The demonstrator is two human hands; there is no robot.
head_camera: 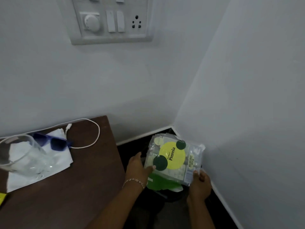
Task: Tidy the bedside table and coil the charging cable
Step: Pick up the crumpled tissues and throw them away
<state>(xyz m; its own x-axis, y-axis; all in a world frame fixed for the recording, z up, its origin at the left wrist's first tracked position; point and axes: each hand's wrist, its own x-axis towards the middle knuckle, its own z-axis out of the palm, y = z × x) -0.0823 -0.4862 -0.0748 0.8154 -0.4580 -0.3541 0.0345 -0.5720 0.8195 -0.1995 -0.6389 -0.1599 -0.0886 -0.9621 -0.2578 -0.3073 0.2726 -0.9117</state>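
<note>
Both hands are on the packet (pixel 171 156). It is see-through w/ a big yellow circle, & it is off the counter (pixel 85 179), in the gap by the counter's right edge, near the wall corner. The left hand (pixel 140 167) grips its left side w/ the thumb on top. The right hand (pixel 200 182) pinches its near right corner.

I think this step is clearing the packet away. Under it is a green sheet (pixel 161 183) & a dark thing (pixel 166 197), maybe a bin, but it's too dark to tell. To do it well, keep both sides held so the floppy plastic stays flat, go straight down, & let go only when it sits on sth. The plastic looks slippery & crinkly, so a loose pinch could drop it.

The gap is tight. The counter's right edge is just beside the left hand, & the wall is close by the right hand.

The charging cable (pixel 98 133) lies on the counter, not coiled yet. It makes a big loose loop at the far right corner & runs along the far edge. Its plug end (pixel 69 125) is by the blue sunglasses (pixel 54 141), which lie on a white cloth (pixel 57 161). A clear glass (pixel 19 154) stands on the cloth at the left edge & could tip if the cable gets tugged. A yellow bit (pixel 2 198) shows at the near left edge. A switch board (pixel 109 20) is up on the wall.
</note>
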